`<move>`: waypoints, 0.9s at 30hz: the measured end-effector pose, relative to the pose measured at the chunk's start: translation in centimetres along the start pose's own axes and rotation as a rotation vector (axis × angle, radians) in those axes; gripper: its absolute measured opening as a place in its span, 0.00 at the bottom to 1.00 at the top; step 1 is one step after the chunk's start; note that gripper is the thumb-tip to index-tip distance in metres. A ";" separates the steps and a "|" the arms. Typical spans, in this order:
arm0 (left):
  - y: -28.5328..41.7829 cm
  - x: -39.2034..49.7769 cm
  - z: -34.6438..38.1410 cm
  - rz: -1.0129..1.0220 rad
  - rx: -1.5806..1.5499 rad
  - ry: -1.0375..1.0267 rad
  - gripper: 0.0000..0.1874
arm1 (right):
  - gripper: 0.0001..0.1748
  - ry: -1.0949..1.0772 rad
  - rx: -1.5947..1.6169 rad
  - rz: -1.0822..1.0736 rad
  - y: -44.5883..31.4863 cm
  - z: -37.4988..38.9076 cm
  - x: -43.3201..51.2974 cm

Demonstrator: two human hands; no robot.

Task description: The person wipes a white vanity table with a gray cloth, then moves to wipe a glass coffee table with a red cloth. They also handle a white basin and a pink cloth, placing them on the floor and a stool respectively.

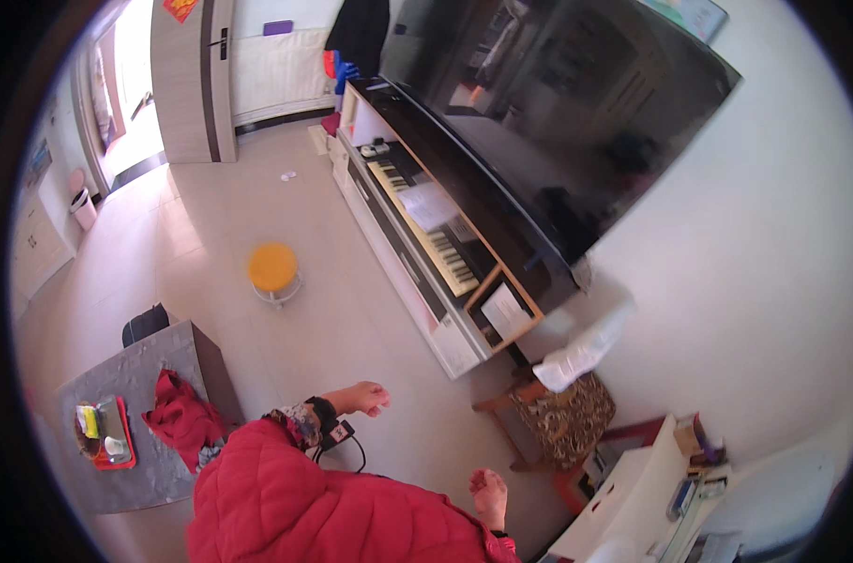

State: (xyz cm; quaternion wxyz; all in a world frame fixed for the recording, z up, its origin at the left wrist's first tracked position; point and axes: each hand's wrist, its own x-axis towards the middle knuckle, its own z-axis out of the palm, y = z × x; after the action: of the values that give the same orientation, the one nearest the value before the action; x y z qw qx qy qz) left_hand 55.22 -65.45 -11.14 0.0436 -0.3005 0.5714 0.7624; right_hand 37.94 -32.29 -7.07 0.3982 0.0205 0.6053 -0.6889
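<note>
In the head view, my left hand (368, 400) hangs above the tiled floor with its fingers loosely curled and nothing visible in it. A dark cuff and a patterned sleeve (301, 424) cover that wrist. Just below it lies a small black box with a cable (340, 432). My right hand (489, 492) is lower and to the right, also curled and seemingly holding nothing. Nearest to it is a wooden chair with a patterned seat (565, 419), a white plastic bag (574, 362) at its far edge. My red padded jacket (328, 514) fills the bottom.
Left stands a grey table (148, 485) bearing a red cloth (180, 419) and a red tray (122, 457). A yellow round stool (273, 266) is ahead. The television cabinet (398, 246) holds an electronic keyboard (451, 260) beneath a large television (574, 105). A white desk (609, 507) is lower right.
</note>
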 end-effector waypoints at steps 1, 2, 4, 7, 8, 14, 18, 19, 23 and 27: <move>0.4 0.0 -2.6 -0.002 -0.036 0.011 0.17 | 0.11 -0.037 -0.019 0.024 -0.3 2.7 1.2; -0.6 1.3 -4.3 -0.018 -0.072 0.086 0.17 | 0.10 -0.043 -0.053 0.021 0.2 4.0 2.9; 0.3 1.2 -8.8 0.013 -0.133 0.152 0.17 | 0.09 -0.067 -0.091 0.050 -0.8 7.9 5.2; 1.5 0.7 -14.2 0.042 -0.170 0.254 0.18 | 0.08 -0.075 -0.173 0.050 -2.8 12.6 9.0; 2.1 0.4 -15.7 0.056 -0.187 0.271 0.18 | 0.08 -0.079 -0.144 0.049 -3.5 13.8 10.0; 4.0 2.3 -21.8 0.072 -0.265 0.345 0.17 | 0.08 -0.054 -0.146 0.017 -6.2 16.7 17.2; 6.1 4.2 -25.6 0.061 -0.316 0.429 0.17 | 0.08 -0.053 -0.078 0.074 -6.5 18.1 24.5; 7.0 4.6 -26.8 0.060 -0.330 0.478 0.17 | 0.08 -0.061 -0.061 0.103 -6.8 18.7 26.7; 11.4 4.9 -31.7 0.118 -0.341 0.629 0.17 | 0.07 -0.176 -0.103 0.105 -9.4 24.8 36.0; 15.1 4.4 -36.5 0.180 -0.293 0.751 0.18 | 0.07 -0.349 -0.178 0.032 -11.7 36.9 43.7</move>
State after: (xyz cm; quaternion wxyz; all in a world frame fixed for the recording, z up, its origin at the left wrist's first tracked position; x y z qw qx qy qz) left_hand 60.32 -104.63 -6.67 -0.2778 -0.5098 0.4572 0.6737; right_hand 18.21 -87.10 -9.99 0.5083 -0.1249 0.5853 -0.6193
